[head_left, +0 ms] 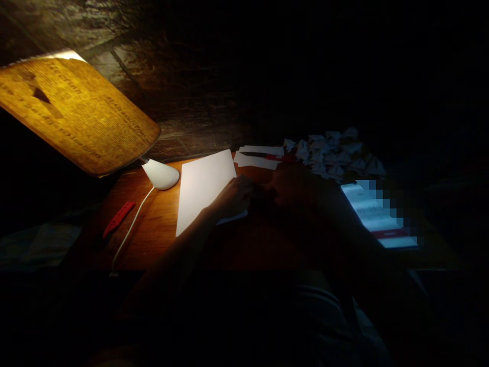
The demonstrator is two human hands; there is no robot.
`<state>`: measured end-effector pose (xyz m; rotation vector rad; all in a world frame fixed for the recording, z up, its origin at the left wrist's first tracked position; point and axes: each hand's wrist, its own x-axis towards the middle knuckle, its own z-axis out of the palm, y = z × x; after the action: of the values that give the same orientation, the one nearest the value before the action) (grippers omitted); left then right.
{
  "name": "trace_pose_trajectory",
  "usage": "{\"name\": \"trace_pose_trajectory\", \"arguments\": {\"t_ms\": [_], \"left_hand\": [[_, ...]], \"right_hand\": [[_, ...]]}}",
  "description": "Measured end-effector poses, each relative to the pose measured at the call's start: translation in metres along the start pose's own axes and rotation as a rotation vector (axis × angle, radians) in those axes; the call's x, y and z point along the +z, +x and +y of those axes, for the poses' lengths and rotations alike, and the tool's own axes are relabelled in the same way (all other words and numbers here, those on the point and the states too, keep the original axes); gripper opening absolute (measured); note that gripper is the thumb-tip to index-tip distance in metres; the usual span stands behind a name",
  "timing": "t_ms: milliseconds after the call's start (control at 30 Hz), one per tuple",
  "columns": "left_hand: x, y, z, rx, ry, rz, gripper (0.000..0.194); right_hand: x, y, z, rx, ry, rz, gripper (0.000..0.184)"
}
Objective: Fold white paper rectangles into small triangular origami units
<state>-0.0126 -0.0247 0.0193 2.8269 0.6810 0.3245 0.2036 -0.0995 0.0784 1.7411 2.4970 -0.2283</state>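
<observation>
My left hand (pixel 239 194) rests over the right edge of a white sheet of paper (pixel 206 188), its fingers curled in. Close beside it, in deep shadow, my right hand (pixel 284 187) points its fingertips toward the left ones, and its fingers also look bent. Whatever lies between the two hands is too dark to make out. Just beyond them are white paper strips (pixel 257 162), with a dark-bladed, red-handled tool (pixel 271 157), perhaps a knife or scissors, across them.
A lit lamp with a printed yellow shade (pixel 84 117) and white base (pixel 162 175) stands at left, its cord (pixel 132 229) trailing forward. Near it lies a red box-cutter-like tool (pixel 119 218). Several folded white paper pieces (pixel 332 153) are heaped at back right, behind a glowing screen (pixel 372 214).
</observation>
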Motion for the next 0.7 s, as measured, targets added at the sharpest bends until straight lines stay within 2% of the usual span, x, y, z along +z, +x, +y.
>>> {"name": "trace_pose_trajectory", "arguments": {"t_ms": [167,433,700], "left_hand": [[-0.001,0.001,-0.001,0.03,-0.021,0.006,0.029],[-0.002,0.001,0.0,0.014,-0.023,-0.002,0.032],[0.0,0.0,-0.002,0.002,-0.025,-0.015,0.028]], "right_hand": [[-0.004,0.001,-0.008,0.089,0.077,-0.166,0.041],[-0.012,-0.003,-0.016,0.186,0.112,-0.166,0.039],[-0.008,0.0,-0.013,0.168,0.121,-0.143,0.035]]}}
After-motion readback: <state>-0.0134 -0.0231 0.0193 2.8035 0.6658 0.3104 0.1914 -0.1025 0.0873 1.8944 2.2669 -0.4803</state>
